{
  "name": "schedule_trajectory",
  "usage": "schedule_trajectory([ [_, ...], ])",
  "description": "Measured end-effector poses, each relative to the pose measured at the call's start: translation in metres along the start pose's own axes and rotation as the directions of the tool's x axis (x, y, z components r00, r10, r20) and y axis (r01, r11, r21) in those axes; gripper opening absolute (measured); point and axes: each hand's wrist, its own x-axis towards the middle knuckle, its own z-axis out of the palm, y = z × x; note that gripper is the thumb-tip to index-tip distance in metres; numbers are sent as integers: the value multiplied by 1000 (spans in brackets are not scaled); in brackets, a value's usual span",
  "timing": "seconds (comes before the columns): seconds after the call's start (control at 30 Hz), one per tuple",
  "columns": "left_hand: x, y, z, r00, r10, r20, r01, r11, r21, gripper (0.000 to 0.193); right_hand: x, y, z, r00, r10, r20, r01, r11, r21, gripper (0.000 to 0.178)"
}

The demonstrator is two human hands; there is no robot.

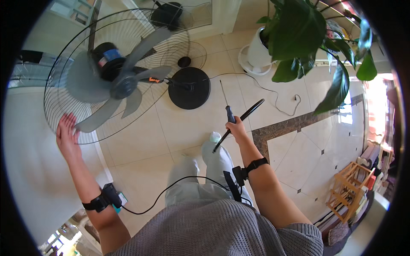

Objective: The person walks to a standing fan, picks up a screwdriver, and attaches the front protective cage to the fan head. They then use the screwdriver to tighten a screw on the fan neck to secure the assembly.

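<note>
You are standing before a pedestal fan (pixel 122 87), whose round black base (pixel 189 88) is resting on the tiled floor (pixel 145 134), to the left of the near corner of the brown floor border (pixel 294 123). Your left hand (pixel 68 132) is touching the near left edge of the wire guard (pixel 55 96) with its fingers stretched out; whether the fingertips are hooking the wires, I cannot tell. Your right hand (pixel 237 126) is grasping a screwdriver (pixel 229 112) by its handle, and the same fist is holding a curved black strip (pixel 253 109) crosswise. The shaft is pointing forward and is touching nothing.

For good work here, you should be supporting the guard by its outer rim, because thin wires could be bending under a strong push. In my judgement, two objects in one fist are making the screwdriver difficult to control; laying the strip down would be giving a firmer hold. The grey blades (pixel 100 115) are sitting close to your left fingers, so avoid pressing on them. The power cable (pixel 275 91) is winding across the floor toward the border; its end seems to be lying loose, but please check this first.
</note>
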Motion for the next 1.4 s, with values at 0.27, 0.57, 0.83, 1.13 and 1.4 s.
schedule_trajectory([
  [0.27, 22, -76, -163, 942, -172, -287, 136, 981, -140, 38, 15, -1, 86, 984, 176, -16, -169, 965, 201, 34],
  [0.57, 57, -178, -383, 951, -281, -129, 205, 886, -416, 38, 74, 25, 306, 891, 427, 158, -443, 735, 513, 28],
  [0.83, 28, -252, -511, 962, -244, -124, 187, 917, -352, 26, 159, 52, 477, 818, 535, 214, -457, 376, 806, 34],
  [1.13, 37, -314, -540, 945, -157, -288, 239, 931, 277, 24, 167, 102, 514, 886, 436, 157, -265, 199, 944, 19],
  [1.4, 105, -389, -397, 739, -672, -42, 627, 709, -323, 39, 124, 196, 318, 844, 503, -189, 17, 326, 945, 14],
])
